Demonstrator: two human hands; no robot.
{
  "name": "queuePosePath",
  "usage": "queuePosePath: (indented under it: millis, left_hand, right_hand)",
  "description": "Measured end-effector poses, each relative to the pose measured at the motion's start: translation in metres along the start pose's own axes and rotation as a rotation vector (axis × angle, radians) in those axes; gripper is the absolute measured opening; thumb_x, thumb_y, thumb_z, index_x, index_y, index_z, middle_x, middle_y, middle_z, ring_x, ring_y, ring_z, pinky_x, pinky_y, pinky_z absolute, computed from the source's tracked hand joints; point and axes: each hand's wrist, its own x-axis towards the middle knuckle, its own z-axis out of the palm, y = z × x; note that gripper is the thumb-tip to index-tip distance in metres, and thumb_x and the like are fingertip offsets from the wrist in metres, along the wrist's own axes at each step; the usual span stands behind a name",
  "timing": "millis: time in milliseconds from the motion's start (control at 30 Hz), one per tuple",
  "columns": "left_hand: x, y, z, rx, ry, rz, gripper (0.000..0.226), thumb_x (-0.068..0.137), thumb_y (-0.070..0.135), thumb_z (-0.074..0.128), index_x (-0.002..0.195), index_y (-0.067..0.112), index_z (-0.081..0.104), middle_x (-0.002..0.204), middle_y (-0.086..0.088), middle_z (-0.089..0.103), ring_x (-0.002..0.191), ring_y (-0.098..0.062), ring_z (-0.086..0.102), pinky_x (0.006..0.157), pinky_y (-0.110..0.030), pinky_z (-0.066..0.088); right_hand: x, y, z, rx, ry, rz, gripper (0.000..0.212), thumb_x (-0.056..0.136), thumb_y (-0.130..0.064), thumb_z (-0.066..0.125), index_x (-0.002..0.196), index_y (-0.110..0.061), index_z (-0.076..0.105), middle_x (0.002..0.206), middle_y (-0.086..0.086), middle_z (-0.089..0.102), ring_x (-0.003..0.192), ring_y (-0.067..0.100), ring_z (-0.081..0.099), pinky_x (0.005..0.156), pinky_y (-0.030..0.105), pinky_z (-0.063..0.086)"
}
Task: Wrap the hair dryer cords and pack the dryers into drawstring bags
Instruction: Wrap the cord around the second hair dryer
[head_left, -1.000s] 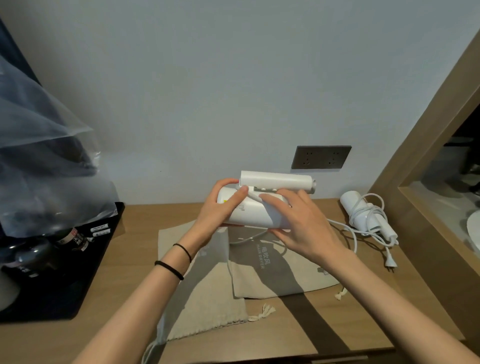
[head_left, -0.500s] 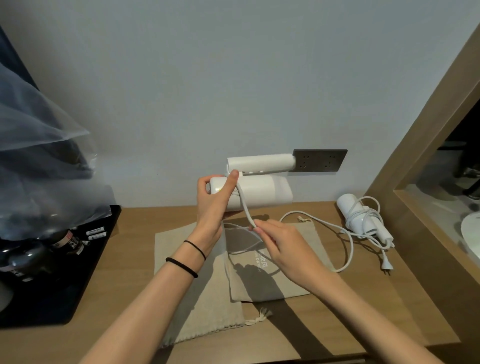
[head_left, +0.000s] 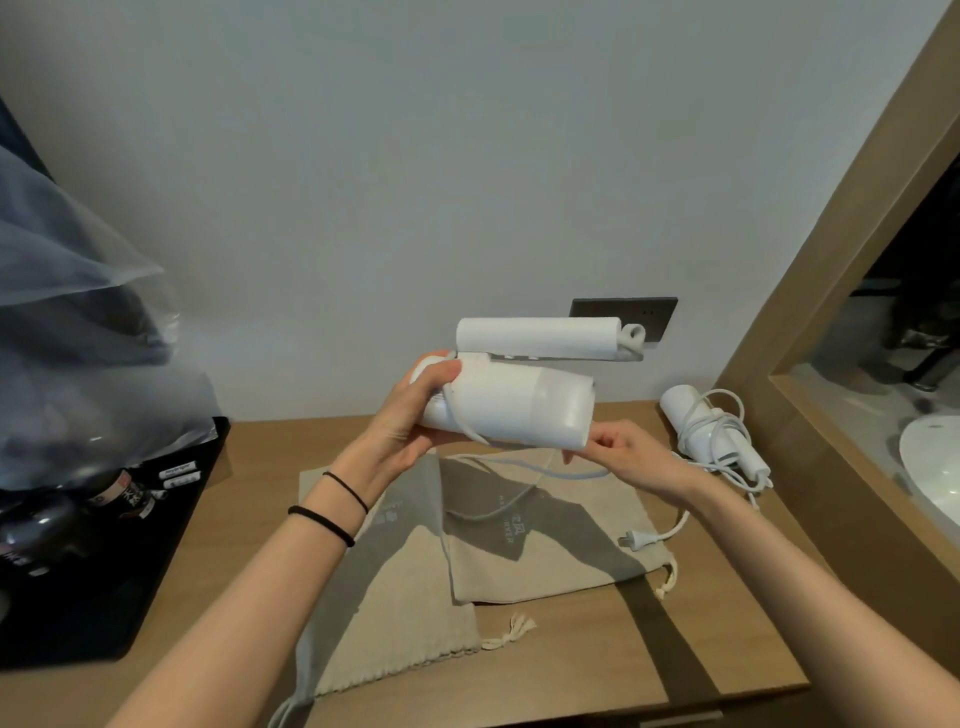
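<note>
Left hand (head_left: 410, 426): grips the rear end of the hair dryer (head_left: 519, 410); fingers curled under the barrel, thumb laid over the top and pressing the cord (head_left: 458, 415) against the casing.
Right hand (head_left: 623, 457): sits under the front end of the barrel; fingertips drawn together and pinching the cord just below the nozzle rim.
Hair dryer: white, held level in the air above the table (head_left: 597, 665), nozzle to the right; handle (head_left: 535, 335) folded flat along the top of the barrel.
Cord: crosses the barrel beside the left thumb, drops below it and runs right into the right hand's pinch; the slack loops down over the right bag (head_left: 545, 561).
Plug (head_left: 636, 540): lies on the right bag, near its right edge.
Second dryer (head_left: 701, 431): white, lying on the table at the far right, its cord coiled round it; well apart from both hands.
Left bag (head_left: 395, 623): beige cloth, flat on the table; its right edge is overlapped by the right bag.
Right bag: beige, flat, printed lettering face up, drawstring tassel at its lower right corner.
Wrist bands (head_left: 332, 519): two black hair ties on the left wrist.
Black tray (head_left: 104, 597): on the table at far left, holding dark bottles under a clear plastic bag (head_left: 78, 338).
Socket plate (head_left: 660, 312): dark, on the wall behind the handle.
</note>
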Motion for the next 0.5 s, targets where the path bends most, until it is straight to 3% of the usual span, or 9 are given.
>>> queuePosePath:
  millis: [67,133,200,267,367,500]
  left_hand:
    - [0.001,0.001,-0.008,0.055,-0.049,0.004,0.058,0.055,0.035,0.071,0.111,0.025,0.058,0.1,0.001,0.067,0.086,-0.019,0.065,0.06,-0.042,0.058]
    - [0.001,0.002,-0.011,0.186,-0.102,0.015,0.064,0.048,0.041,0.071,0.108,0.025,0.058,0.102,-0.004,0.063,0.087,-0.022,0.062,0.058,-0.038,0.056]
    - [0.0,0.0,-0.01,0.3,-0.157,0.005,0.063,0.047,0.042,0.072,0.106,0.025,0.058,0.103,-0.008,0.061,0.086,-0.023,0.061,0.057,-0.033,0.055]
    - [-0.003,-0.001,-0.009,0.381,-0.219,0.012,0.059,0.048,0.042,0.073,0.103,0.027,0.06,0.103,-0.008,0.06,0.085,-0.021,0.062,0.059,-0.031,0.054]
    - [-0.009,0.002,-0.008,0.535,-0.308,0.073,0.049,0.052,0.043,0.073,0.099,0.031,0.061,0.102,-0.001,0.06,0.087,-0.015,0.062,0.062,-0.025,0.053]
    - [-0.016,0.007,-0.001,0.743,-0.38,0.177,0.04,0.056,0.045,0.073,0.093,0.035,0.061,0.1,0.013,0.059,0.088,-0.003,0.059,0.068,-0.016,0.05]
  right_hand:
    - [0.0,0.004,-0.013,0.034,0.027,0.004,0.027,0.091,-0.03,0.058,0.096,-0.008,0.073,0.098,-0.004,0.073,0.098,0.017,0.064,0.092,0.037,0.047]
    - [0.0,-0.001,-0.023,0.044,0.031,-0.014,0.026,0.089,-0.023,0.062,0.104,-0.003,0.069,0.105,0.008,0.071,0.106,0.024,0.063,0.098,0.04,0.047]
    - [0.005,-0.005,-0.03,-0.006,0.029,-0.017,0.007,0.087,-0.003,0.063,0.089,0.001,0.069,0.085,0.014,0.071,0.085,0.021,0.068,0.078,0.04,0.054]
    - [0.005,-0.017,-0.033,-0.07,-0.018,0.013,0.015,0.087,0.0,0.061,0.074,-0.003,0.068,0.066,0.005,0.062,0.062,0.012,0.056,0.058,0.025,0.043]
    - [0.001,-0.035,-0.036,-0.113,-0.072,0.011,0.018,0.088,-0.018,0.064,0.08,-0.005,0.073,0.071,0.005,0.063,0.063,0.01,0.052,0.055,0.018,0.04]
    - [0.002,-0.048,-0.034,-0.209,-0.091,-0.021,0.043,0.078,-0.042,0.069,0.081,0.001,0.071,0.076,0.028,0.059,0.065,0.025,0.045,0.064,0.035,0.039]
